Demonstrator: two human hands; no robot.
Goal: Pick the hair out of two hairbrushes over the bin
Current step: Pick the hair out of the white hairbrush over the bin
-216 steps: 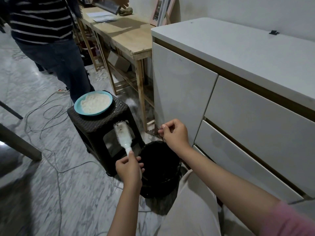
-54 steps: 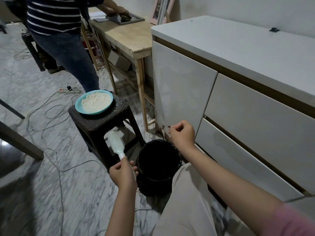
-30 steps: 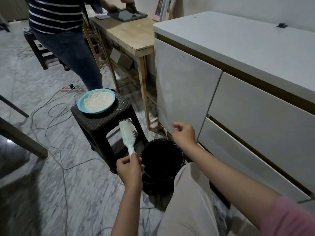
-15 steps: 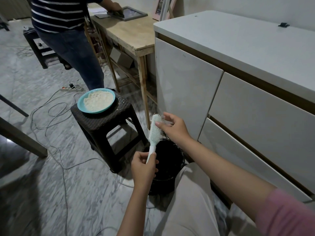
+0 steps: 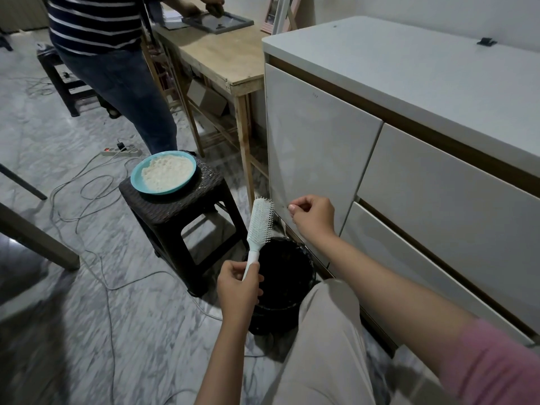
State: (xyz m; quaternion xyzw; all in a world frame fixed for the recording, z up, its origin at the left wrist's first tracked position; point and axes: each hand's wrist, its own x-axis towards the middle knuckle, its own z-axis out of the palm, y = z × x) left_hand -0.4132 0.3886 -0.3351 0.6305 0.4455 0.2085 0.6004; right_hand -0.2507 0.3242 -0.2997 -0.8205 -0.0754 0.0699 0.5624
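1. A grey-veined marble floor (image 5: 87,302) is seen underfoot, crossed by thin loose cables (image 5: 96,182); a knee in pale trousers (image 5: 324,346) fills the lower middle of the view.
2. A black bin (image 5: 282,285) stands on the floor just beside the knee and close against the base of a white cabinet (image 5: 409,141). Its inside is too dark for any contents to be made out.
3. The left hand (image 5: 238,289) is closed around the handle of a white hairbrush (image 5: 258,226), at the bin's left rim. The brush is held nearly upright, tilted slightly right, with its head above the hand and its bristles facing right.
4. The right hand (image 5: 314,216) is held just right of the brush head, apart from it, above the far side of the bin. Its thumb and forefinger are pinched together; whether any hair lies between them cannot be told.
5. A dark woven stool (image 5: 178,211) stands left of the bin. A teal plate (image 5: 163,172) rests on its seat and is heaped with something white and grainy.
6. A power strip (image 5: 121,152) lies on the floor beyond the stool.
7. Farther back, a bare wooden table (image 5: 222,62) adjoins the cabinet, and a grey frame (image 5: 217,22) lies on it.
8. A second person in a striped top and jeans (image 5: 117,68) stands at the table, hands on the frame.
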